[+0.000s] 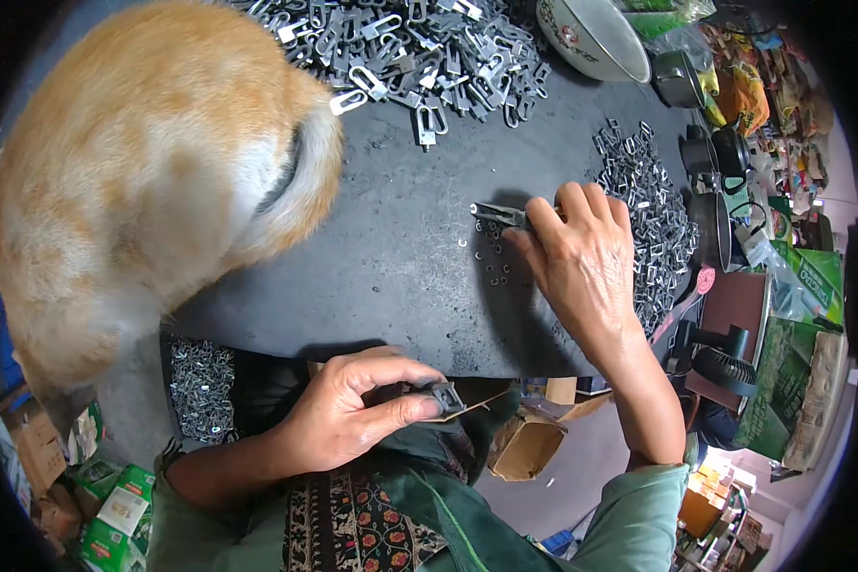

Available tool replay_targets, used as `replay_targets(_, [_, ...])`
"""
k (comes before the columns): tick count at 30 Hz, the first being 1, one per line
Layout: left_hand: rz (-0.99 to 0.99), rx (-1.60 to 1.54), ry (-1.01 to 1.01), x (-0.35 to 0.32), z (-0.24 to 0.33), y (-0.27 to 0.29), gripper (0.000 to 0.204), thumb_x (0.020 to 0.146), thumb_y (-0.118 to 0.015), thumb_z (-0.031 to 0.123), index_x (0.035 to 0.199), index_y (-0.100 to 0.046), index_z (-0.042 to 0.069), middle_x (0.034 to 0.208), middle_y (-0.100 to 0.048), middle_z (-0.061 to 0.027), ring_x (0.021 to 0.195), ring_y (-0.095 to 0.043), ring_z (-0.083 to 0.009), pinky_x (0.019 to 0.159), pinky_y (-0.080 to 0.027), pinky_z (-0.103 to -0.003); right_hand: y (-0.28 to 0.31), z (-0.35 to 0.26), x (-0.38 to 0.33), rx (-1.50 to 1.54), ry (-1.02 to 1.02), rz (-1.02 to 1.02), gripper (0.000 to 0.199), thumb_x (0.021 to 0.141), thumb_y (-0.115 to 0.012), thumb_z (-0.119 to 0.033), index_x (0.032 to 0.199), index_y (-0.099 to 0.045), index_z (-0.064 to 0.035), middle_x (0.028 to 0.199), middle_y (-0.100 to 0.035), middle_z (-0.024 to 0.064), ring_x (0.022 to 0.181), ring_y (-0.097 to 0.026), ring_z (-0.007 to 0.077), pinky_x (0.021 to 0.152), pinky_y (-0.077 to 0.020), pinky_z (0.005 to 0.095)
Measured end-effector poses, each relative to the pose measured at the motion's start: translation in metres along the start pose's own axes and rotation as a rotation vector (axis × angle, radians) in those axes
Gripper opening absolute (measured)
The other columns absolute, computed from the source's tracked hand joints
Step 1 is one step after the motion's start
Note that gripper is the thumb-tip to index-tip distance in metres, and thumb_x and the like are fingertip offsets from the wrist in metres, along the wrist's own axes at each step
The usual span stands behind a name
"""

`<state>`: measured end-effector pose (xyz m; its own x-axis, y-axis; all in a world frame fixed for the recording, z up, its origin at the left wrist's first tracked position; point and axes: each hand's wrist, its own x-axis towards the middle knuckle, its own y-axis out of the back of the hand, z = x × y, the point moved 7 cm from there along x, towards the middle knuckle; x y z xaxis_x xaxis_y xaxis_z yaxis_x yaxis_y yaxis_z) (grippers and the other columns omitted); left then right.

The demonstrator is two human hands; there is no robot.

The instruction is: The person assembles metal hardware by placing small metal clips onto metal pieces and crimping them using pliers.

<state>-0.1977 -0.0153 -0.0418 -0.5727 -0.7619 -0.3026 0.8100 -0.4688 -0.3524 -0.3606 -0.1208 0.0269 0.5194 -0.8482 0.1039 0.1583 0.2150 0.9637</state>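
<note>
My left hand (357, 415) is at the table's near edge, its thumb and fingers closed on a small dark metal fitting (446, 397). Over the table, my right hand (589, 253) grips a pair of pliers (498, 215), jaws pointing left. A tiny bright bit shows at the jaw tips; whether it is a ring I cannot tell. Several tiny C-shaped rings (496, 269) lie on the dark tabletop (391, 276) just below the pliers. To the right of my right hand spreads a heap of small metal parts (650, 205).
An orange and white cat (133, 143) covers the table's left side. Flat U-shaped metal pieces (419, 57) are heaped at the far side, beside a white bowl (596, 43). A small fan (725, 367) stands at right. More parts (200, 391) lie lower left; a cardboard box (527, 448) sits below.
</note>
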Motion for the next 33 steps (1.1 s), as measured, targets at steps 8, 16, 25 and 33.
replay_targets(8, [0.071, -0.235, 0.066, 0.005, -0.001, 0.014, 0.02, 0.092, -0.065, 0.01, 0.107, -0.066, -0.003, 0.093, -0.064, -0.0005, 0.085, -0.056, -0.0042, 0.073, -0.047, -0.021, 0.022, -0.006, -0.004, 0.239, 0.215, -0.084, 0.029, 0.075, -0.074, -0.031, 0.078, -0.056, -0.0093, 0.075, -0.05, 0.0054, 0.072, -0.054, 0.0239, 0.064, -0.0422, 0.0368])
replay_targets(16, [0.125, -0.392, 0.15, 0.003, -0.001, 0.001, 0.017, 0.093, -0.063, 0.01, 0.107, -0.065, 0.0, 0.078, -0.059, 0.0023, 0.064, -0.043, -0.0032, 0.056, -0.033, -0.019, 0.055, -0.036, -0.03, 0.404, 0.381, -0.118, 0.037, 0.069, -0.073, -0.037, 0.081, -0.057, -0.0058, 0.076, -0.052, 0.007, 0.07, -0.056, 0.0265, 0.061, -0.044, 0.0381])
replay_targets(25, [0.16, -0.136, -0.047, -0.009, 0.007, -0.013, 0.018, 0.093, -0.062, 0.009, 0.107, -0.065, -0.002, 0.076, -0.055, 0.0026, 0.064, -0.043, -0.0036, 0.057, -0.035, -0.019, 0.065, -0.042, -0.069, 0.439, 0.231, -0.095, 0.031, 0.072, -0.076, -0.03, 0.076, -0.054, -0.0087, 0.068, -0.047, 0.0051, 0.062, -0.055, 0.0238, 0.054, -0.0435, 0.0368])
replay_targets(33, [0.035, -0.374, 0.274, -0.032, -0.045, -0.039, 0.027, 0.094, -0.05, 0.004, 0.121, -0.055, -0.001, 0.083, -0.055, -0.0015, 0.072, -0.05, -0.0062, 0.061, -0.039, -0.02, 0.047, -0.027, -0.106, 0.606, 0.132, -0.154, 0.03, 0.07, -0.077, -0.024, 0.085, -0.059, -0.005, 0.077, -0.052, 0.0097, 0.074, -0.056, 0.0312, 0.064, -0.0451, 0.041])
